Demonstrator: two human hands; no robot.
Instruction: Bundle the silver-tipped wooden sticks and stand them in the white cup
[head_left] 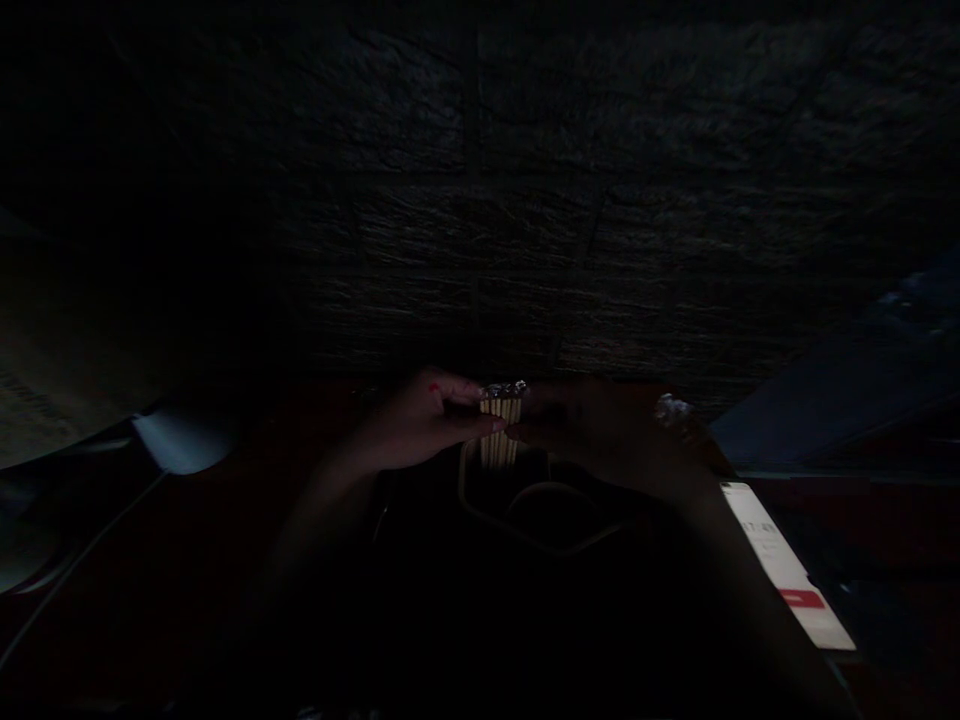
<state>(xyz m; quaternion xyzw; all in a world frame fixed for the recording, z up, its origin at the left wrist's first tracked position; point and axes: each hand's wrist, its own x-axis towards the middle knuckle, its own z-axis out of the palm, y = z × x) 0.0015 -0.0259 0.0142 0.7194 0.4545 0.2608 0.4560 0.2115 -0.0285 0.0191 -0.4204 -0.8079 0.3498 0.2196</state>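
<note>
In the head view, a row of thin pale wooden sticks [500, 412] stands nearly upright, topped by crumpled silver foil [503, 389]. My left hand [424, 425] grips this bundle from the left, its thumb across the front of the sticks. Opposite it, my right hand [577, 425] closes on the right side and lies mostly in shadow. Both thumb tips almost meet in front of the sticks. Below them, a dark object with a pale curved rim [555, 551] is too dim to make out.
Beyond the reddish-brown table [262, 440] rises a rough brick-patterned wall [525, 230]. Another crumpled foil piece [673, 408] lies to the right. A lit phone [787, 570] is at the right edge. On the left are a pale cone-shaped object [184, 440] and a cord [97, 550].
</note>
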